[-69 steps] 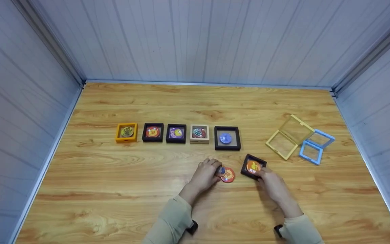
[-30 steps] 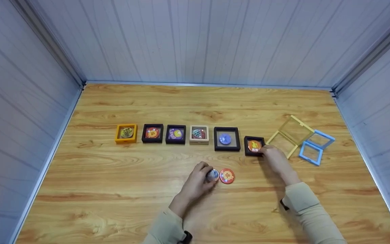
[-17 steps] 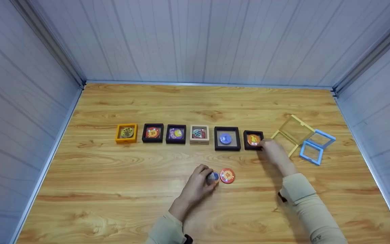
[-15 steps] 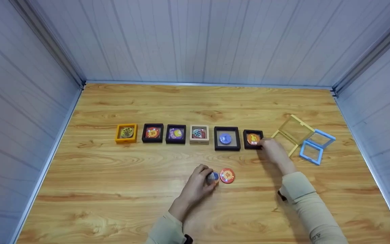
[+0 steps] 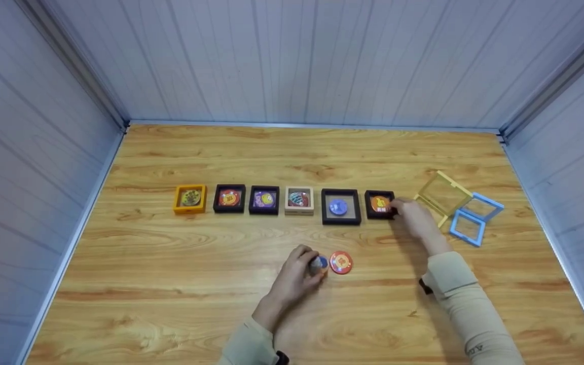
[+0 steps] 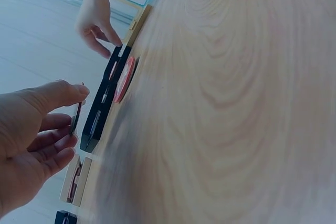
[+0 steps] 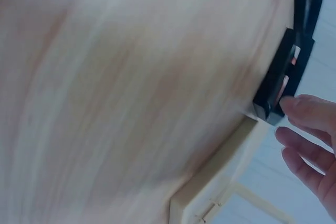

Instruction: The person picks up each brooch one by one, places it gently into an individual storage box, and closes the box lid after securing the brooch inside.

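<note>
Thumb and fingers of my left hand (image 5: pixel 292 279) pinch a round blue-and-white badge (image 5: pixel 321 263) above the table. The left wrist view shows this badge (image 6: pixel 77 115) edge-on. Beside it a red badge (image 5: pixel 341 262) lies flat on the wood. My right hand (image 5: pixel 416 218) grips the right edge of a small black display frame (image 5: pixel 379 205) with an orange badge inside. Close up in the right wrist view, my thumb meets the corner of that frame (image 7: pixel 273 85), while the other visible fingers of the hand (image 7: pixel 315 150) curl clear of it.
Left of that frame runs a row of filled frames: larger black (image 5: pixel 340 221), cream (image 5: pixel 299 210), two small black ones (image 5: pixel 264 211) and orange (image 5: pixel 189 209). Opened yellow (image 5: pixel 444 192) and blue (image 5: pixel 467 228) frames lie right of my right hand. White panels (image 5: pixel 292 61) wall the table.
My right hand has carried the black frame with the orange badge away from me, straightening it at the row's right end. My left hand has drawn its badge left, off the red one.
</note>
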The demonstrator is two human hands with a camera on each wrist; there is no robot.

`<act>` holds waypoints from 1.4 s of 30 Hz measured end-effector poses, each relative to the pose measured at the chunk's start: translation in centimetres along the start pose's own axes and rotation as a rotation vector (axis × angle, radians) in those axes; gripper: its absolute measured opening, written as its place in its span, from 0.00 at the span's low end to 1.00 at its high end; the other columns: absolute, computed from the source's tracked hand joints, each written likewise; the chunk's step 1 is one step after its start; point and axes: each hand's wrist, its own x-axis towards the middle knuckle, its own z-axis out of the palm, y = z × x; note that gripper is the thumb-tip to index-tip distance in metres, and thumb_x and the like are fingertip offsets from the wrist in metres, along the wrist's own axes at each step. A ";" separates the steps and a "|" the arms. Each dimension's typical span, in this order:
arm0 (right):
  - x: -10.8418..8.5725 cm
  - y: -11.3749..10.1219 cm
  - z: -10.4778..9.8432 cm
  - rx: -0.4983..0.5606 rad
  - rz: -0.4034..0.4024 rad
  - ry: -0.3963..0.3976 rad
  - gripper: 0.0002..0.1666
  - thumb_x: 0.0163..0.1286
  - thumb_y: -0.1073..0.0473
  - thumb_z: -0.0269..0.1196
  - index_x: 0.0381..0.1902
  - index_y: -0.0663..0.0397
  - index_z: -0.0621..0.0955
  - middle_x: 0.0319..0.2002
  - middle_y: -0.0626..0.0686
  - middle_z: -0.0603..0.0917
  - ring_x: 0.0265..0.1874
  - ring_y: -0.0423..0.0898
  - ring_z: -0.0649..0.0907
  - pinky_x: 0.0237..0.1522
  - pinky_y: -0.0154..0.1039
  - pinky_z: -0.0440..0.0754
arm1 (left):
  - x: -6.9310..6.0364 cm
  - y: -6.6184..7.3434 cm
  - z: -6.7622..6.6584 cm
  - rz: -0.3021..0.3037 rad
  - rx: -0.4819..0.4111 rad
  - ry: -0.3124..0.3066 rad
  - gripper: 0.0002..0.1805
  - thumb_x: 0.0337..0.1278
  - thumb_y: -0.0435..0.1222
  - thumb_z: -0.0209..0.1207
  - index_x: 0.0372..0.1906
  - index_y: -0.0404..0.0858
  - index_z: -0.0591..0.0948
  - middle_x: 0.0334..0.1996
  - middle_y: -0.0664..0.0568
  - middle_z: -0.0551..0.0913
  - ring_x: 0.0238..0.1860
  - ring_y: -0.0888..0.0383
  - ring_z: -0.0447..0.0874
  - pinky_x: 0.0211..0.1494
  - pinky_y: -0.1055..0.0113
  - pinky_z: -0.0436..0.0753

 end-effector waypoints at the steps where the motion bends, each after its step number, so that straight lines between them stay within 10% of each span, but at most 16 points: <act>1: -0.1 0.1 -0.2 0.009 0.001 0.012 0.17 0.52 0.74 0.62 0.42 0.67 0.78 0.42 0.63 0.78 0.39 0.59 0.78 0.39 0.51 0.75 | 0.0 0.0 0.0 0.001 0.001 0.002 0.18 0.44 0.35 0.63 0.42 0.31 0.77 0.40 0.49 0.71 0.41 0.58 0.71 0.46 0.68 0.74; 20: -3.2 3.2 -4.4 -0.028 0.176 0.534 0.22 0.51 0.75 0.61 0.46 0.71 0.74 0.45 0.68 0.73 0.44 0.64 0.71 0.44 0.57 0.70 | -0.9 0.0 0.1 0.057 0.000 0.063 0.19 0.45 0.34 0.63 0.44 0.30 0.76 0.41 0.48 0.70 0.43 0.57 0.71 0.47 0.67 0.73; 29: -4.2 4.7 -5.5 -0.029 0.409 0.416 0.27 0.54 0.75 0.57 0.54 0.71 0.68 0.51 0.70 0.68 0.51 0.67 0.66 0.50 0.61 0.60 | -1.1 0.1 -0.3 0.033 0.010 0.051 0.20 0.45 0.36 0.63 0.45 0.30 0.76 0.42 0.49 0.70 0.44 0.58 0.71 0.48 0.67 0.73; 42: -4.6 5.6 -5.5 -0.025 0.457 0.306 0.20 0.59 0.74 0.53 0.50 0.72 0.70 0.44 0.73 0.73 0.44 0.68 0.70 0.48 0.63 0.56 | -1.1 0.0 -0.6 0.014 -0.009 0.027 0.19 0.46 0.36 0.62 0.44 0.32 0.76 0.41 0.50 0.70 0.43 0.59 0.71 0.48 0.68 0.73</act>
